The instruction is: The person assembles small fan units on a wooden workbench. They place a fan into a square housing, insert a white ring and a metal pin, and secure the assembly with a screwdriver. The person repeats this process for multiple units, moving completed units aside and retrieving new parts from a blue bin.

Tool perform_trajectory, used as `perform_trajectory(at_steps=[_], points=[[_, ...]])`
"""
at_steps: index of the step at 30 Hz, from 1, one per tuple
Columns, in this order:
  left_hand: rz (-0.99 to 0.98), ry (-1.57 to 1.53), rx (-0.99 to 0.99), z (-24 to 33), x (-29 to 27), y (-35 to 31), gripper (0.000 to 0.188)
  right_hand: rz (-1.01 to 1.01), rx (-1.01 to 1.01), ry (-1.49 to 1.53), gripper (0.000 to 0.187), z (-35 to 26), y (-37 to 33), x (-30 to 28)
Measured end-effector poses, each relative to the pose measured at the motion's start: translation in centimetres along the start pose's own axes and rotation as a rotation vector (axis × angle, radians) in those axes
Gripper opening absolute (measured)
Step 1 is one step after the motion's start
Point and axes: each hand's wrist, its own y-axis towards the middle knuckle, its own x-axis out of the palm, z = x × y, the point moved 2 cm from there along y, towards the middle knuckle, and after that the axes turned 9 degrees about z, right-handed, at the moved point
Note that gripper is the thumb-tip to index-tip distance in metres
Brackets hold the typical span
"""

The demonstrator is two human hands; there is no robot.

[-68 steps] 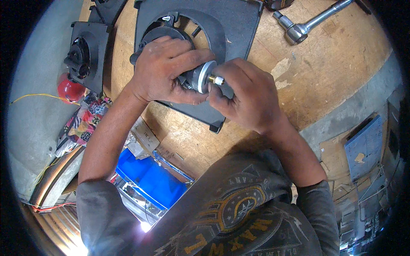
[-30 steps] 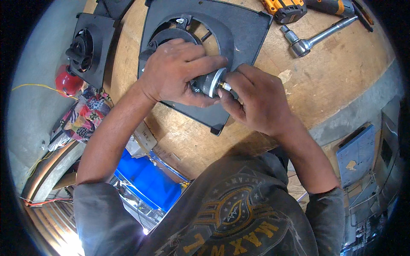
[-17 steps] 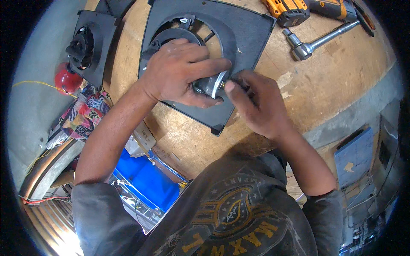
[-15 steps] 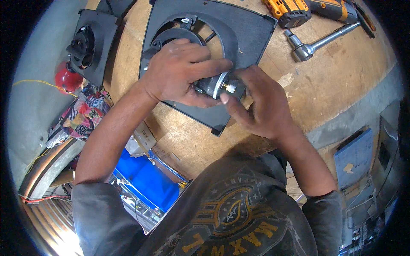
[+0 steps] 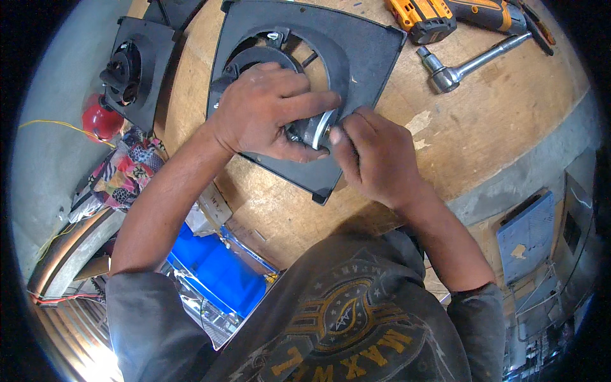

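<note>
Left hand (image 5: pixel 267 108) wraps tight around the motor (image 5: pixel 312 132) over the black fan housing (image 5: pixel 363 57); right hand (image 5: pixel 372 156) pinches its end, bare workbench (image 5: pixel 509 121) right.

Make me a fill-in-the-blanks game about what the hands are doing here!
1. The left hand grips a small round ____ part.
2. Both hands work over a dark fan frame lying on a ____ table.
3. A silver ____ lies near the orange drill.

Missing words: metal; wooden; wrench
</note>
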Motion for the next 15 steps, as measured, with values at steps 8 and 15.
perform_trajectory(at_steps=[8,15], points=[[-0.004,-0.015,-0.006,0.0,-0.1,0.1,0.057,0.16,-0.065,-0.029,0.025,-0.6,-0.9,-0.2],[-0.009,-0.013,0.005,0.0,0.0,0.0,0.056,0.033,0.034,0.067,0.026,0.4,-0.8,0.5]])
